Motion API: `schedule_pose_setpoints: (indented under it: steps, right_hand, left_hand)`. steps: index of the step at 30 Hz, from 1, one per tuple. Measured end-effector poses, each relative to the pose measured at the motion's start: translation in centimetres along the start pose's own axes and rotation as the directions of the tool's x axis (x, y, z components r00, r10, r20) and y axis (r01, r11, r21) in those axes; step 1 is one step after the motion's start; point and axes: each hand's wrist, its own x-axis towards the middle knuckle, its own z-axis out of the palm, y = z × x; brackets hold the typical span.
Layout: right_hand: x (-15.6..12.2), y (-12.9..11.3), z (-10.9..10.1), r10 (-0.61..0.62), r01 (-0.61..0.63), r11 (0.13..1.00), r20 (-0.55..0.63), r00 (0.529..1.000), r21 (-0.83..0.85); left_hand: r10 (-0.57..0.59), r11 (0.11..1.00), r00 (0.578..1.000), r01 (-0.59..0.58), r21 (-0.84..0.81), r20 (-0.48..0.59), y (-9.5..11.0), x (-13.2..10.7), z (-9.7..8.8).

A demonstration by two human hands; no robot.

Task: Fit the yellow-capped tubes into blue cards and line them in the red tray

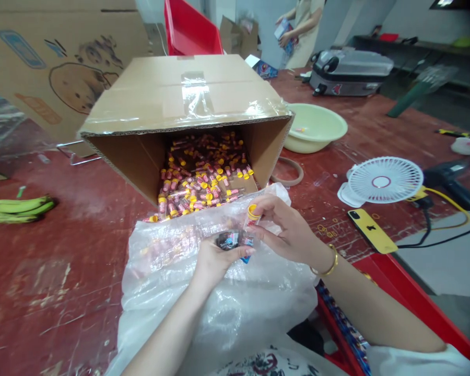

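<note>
My left hand (213,263) is closed around a small dark printed packet (227,240) with blue parts; its exact kind I cannot make out. Right beside it, my right hand (288,230) pinches a small clear tube with a yellow cap (253,213) between thumb and fingers. The tube's lower end meets the packet; whether it is inside, I cannot tell. Both hands are above a translucent plastic sheet (219,308). Just beyond them, a cardboard box (160,104) lies on its side, its opening facing me, with many yellow-capped tubes (203,183) holding pink contents.
Bananas (21,208) lie on the red table (82,292) at left. To the right are a pale green basin (317,128), a tape roll (293,172), a white fan (384,180) and a yellow phone (372,230) with cables. A red crate (411,303) is beside my right arm. Another person (303,31) stands behind.
</note>
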Motion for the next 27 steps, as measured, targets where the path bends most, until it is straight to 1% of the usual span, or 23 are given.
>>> schedule_pose_setpoints:
  steps: [2,4,5,7,9,11,12,15,17,19,22,24,27]
  right_hand:
    - [0.1,0.5,0.1,0.108,-0.109,0.978,0.014,0.994,0.18]
    - [0.1,1.2,0.2,0.228,-0.22,0.894,0.024,0.973,0.391]
    - [0.0,1.6,0.4,0.283,-0.265,0.845,0.033,0.959,0.465]
    - [-0.3,2.2,0.6,0.371,-0.336,0.777,0.045,0.928,0.532]
    - [-0.9,2.6,0.8,0.419,-0.373,0.748,0.045,0.907,0.549]
    - [-1.7,2.6,0.9,0.41,-0.372,0.762,0.049,0.911,0.53]
    - [-2.2,2.5,1.0,0.379,-0.357,0.792,0.061,0.924,0.494]
    - [-3.7,1.9,1.6,0.25,-0.273,0.917,0.115,0.961,0.291]
    - [-4.6,1.5,2.3,0.218,-0.23,0.961,0.09,0.972,0.156]
    - [-5.2,1.2,3.1,0.242,-0.241,0.967,-0.008,0.97,0.082]
    - [-5.6,1.2,3.9,0.29,-0.285,0.957,-0.15,0.945,0.055]
    - [-5.7,1.4,4.0,0.297,-0.291,0.955,-0.183,0.937,0.064]
    - [-6.0,1.5,3.9,0.282,-0.275,0.959,-0.195,0.939,0.065]
  left_hand:
    - [-0.015,1.0,1.0,0.015,-0.027,0.014,-0.2,0.0,0.0]
    - [-0.033,0.995,0.998,0.038,-0.093,0.049,-0.4,-0.1,0.1]
    - [-0.043,0.989,0.996,0.052,-0.137,0.072,-0.5,-0.2,0.1]
    - [-0.082,0.969,0.991,0.105,-0.223,0.109,-0.5,-0.3,0.4]
    - [-0.145,0.936,0.98,0.18,-0.303,0.134,-0.4,-0.5,0.7]
    - [-0.212,0.892,0.965,0.255,-0.372,0.152,-0.1,-0.5,1.2]
    - [-0.238,0.871,0.958,0.284,-0.402,0.16,0.1,-0.5,1.4]
    - [-0.279,0.831,0.944,0.329,-0.448,0.175,0.8,-0.4,2.1]
    - [-0.278,0.825,0.944,0.33,-0.459,0.178,1.1,-0.2,2.5]
    - [-0.274,0.821,0.947,0.322,-0.471,0.17,1.2,0.0,2.9]
    - [-0.246,0.834,0.954,0.299,-0.463,0.173,1.0,0.0,3.1]
    - [-0.222,0.859,0.957,0.282,-0.428,0.185,0.7,0.0,3.0]
    - [-0.212,0.882,0.962,0.265,-0.389,0.174,0.5,-0.3,2.9]
